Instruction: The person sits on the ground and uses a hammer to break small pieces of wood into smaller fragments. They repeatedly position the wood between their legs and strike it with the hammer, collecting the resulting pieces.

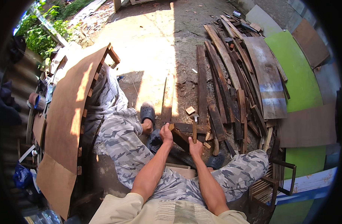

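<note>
**Hammer [195,128] and block [181,140], both in grip**

From where I stand: left hand [166,134] closed round the near side of the dark block, close to its pale upper end. The block slants down toward the right hand [195,148], between the camouflage trousers [126,142]. Right hand wrapped low on the hammer's wooden handle; hammer upright, its metal head at the top, clear of the fingers.

Just beyond the hands, a dark crosspiece [184,127] lies on the ground, a long plank [202,84] running away from its right end. Pale offcut [190,110] just beside the hammer head. Dark clogs [147,112] on both feet.

To the right, a heap of old timber [225,63], then a green panel [296,67]. To the left, a big brown board [68,115], tilted.
</note>
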Motion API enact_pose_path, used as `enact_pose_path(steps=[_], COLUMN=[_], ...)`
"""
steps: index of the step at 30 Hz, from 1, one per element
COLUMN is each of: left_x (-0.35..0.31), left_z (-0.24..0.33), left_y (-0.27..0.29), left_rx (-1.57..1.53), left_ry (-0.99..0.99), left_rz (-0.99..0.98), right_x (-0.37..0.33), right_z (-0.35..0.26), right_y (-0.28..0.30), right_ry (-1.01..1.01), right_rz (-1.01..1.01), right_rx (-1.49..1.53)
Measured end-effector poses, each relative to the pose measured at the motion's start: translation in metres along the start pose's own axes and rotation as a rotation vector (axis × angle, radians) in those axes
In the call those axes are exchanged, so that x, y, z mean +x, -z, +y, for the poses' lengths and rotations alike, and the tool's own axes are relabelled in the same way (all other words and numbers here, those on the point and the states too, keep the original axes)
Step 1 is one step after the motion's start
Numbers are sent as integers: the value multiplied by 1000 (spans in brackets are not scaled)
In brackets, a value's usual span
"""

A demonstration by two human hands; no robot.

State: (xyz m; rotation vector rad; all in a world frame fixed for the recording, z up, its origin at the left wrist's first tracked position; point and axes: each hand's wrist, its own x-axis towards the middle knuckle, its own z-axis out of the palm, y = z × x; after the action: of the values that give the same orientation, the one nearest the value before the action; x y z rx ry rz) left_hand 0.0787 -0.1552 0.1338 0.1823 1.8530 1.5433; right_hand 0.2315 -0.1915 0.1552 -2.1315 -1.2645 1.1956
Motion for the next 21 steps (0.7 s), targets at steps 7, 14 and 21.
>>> enact_pose_path(steps=[7,14,21], left_x=[-1,0,-19], left_z=[21,57,70], left_y=[39,44,21], left_rx=[-201,-367,-270], left_ry=[14,174,333], left_rz=[25,-194,-389], right_x=[-12,-27,-16], right_z=[-41,-56,-36], right_y=[-17,-17,-3], right_ry=[331,420,466], right_rz=[-229,-317,-159], right_rx=[255,449,518])
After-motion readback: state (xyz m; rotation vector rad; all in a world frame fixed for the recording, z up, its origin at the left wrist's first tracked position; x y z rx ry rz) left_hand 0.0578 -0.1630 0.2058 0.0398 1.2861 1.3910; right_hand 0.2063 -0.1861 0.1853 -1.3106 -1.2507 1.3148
